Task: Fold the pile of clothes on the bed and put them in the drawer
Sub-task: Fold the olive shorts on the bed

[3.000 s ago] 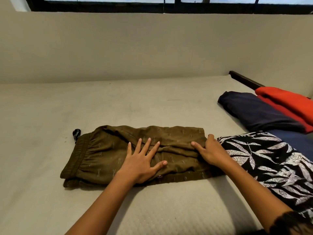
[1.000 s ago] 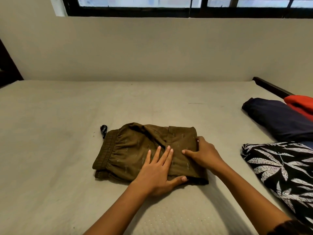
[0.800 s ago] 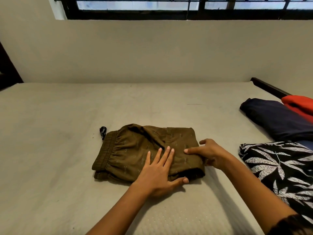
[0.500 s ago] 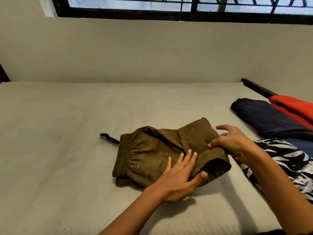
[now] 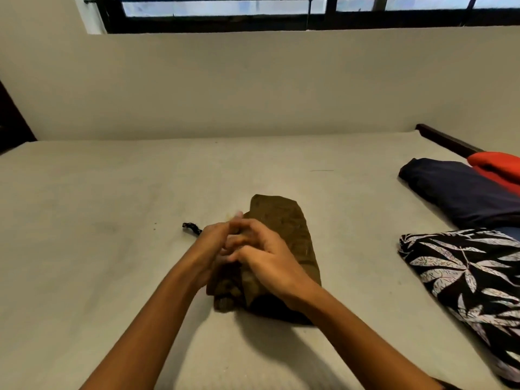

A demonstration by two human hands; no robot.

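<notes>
1. The bed (image 5: 84, 220) carries everything; a black drawstring (image 5: 191, 228) lies just left of the left hand (image 5: 213, 244)
2. The left hand sits over the folded olive shorts (image 5: 284, 218); its fingers are blurred and partly covered, so whether they pinch cloth cannot be told
3. The right hand (image 5: 267, 258) lies on the shorts, fingers bent across the left hand's; its hold is equally unclear
4. The shorts form a narrow bundle under both hands, reaching beyond the fingertips
5. Well right of the hands lie a navy garment (image 5: 461, 190), a red garment (image 5: 498, 164) and a leaf-print garment (image 5: 472, 277), the last two cut off by the frame edge
</notes>
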